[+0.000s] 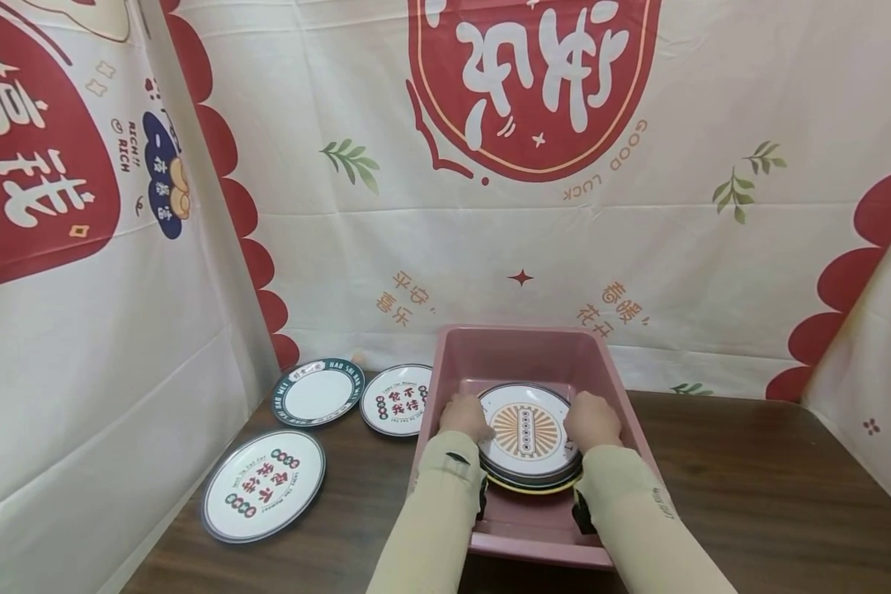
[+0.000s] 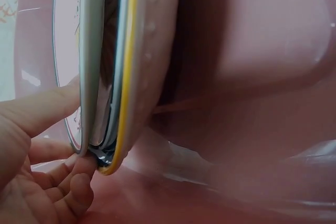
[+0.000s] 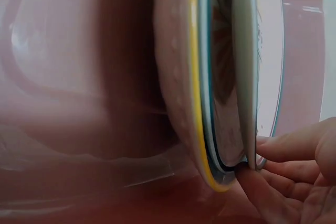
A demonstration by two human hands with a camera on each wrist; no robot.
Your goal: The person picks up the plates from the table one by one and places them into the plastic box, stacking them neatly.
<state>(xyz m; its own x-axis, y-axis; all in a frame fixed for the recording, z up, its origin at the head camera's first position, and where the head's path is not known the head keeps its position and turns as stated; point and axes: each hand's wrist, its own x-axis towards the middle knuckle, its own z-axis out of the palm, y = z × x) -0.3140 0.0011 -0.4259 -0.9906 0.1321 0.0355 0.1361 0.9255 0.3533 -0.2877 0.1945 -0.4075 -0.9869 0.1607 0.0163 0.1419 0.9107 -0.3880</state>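
Observation:
Inside a pink bin (image 1: 520, 359), a white plate (image 1: 525, 431) with an orange sunburst print tops a small stack. My left hand (image 1: 464, 415) pinches its left rim; my right hand (image 1: 594, 421) pinches the opposite rim. In the left wrist view, the thumb of the left hand (image 2: 39, 156) lies on the plate's face, with fingers under the edge. Matching that, the right wrist view has the right hand (image 3: 294, 174) with thumb above and a finger beneath. A gap shows between this plate and the lower plates, the bottommost yellow-rimmed (image 2: 128, 77).
Left of the bin on the dark wooden table (image 1: 750, 495) lie a green-rimmed plate (image 1: 319, 393) and two plates with red lettering, one near (image 1: 265, 487) and one farther back (image 1: 397, 400). Printed cloth (image 1: 327, 247) hangs behind and at both sides.

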